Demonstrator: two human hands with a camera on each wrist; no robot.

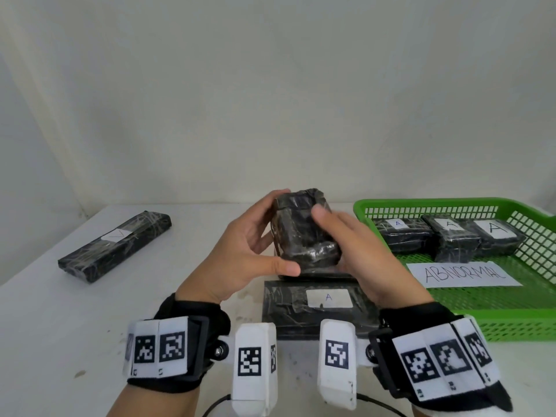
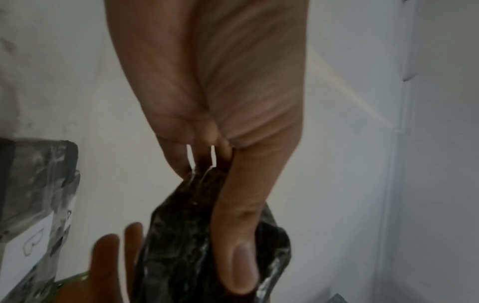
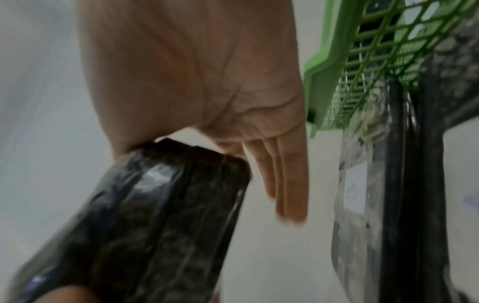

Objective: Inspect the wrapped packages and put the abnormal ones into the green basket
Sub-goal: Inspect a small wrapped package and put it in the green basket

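Note:
I hold a lumpy black wrapped package (image 1: 304,236) up over the table with both hands. My left hand (image 1: 275,233) grips its left side, thumb along the lower front and fingers over the top. My right hand (image 1: 340,236) takes the right side, with the thumb laid on the upper front. In the left wrist view the left hand (image 2: 215,215) pinches the package (image 2: 176,246). The right wrist view shows the package (image 3: 155,215) at the thumb side of my right hand (image 3: 259,164), whose fingers (image 3: 290,184) are straight. The green basket (image 1: 421,203) stands to the right.
The basket holds three black packages labelled A (image 1: 454,236) and a paper sign reading ABNORMAL (image 1: 463,273). A flat black package with an A label (image 1: 316,299) lies under my hands, with another dark one behind it. A long black package (image 1: 117,239) lies at the far left.

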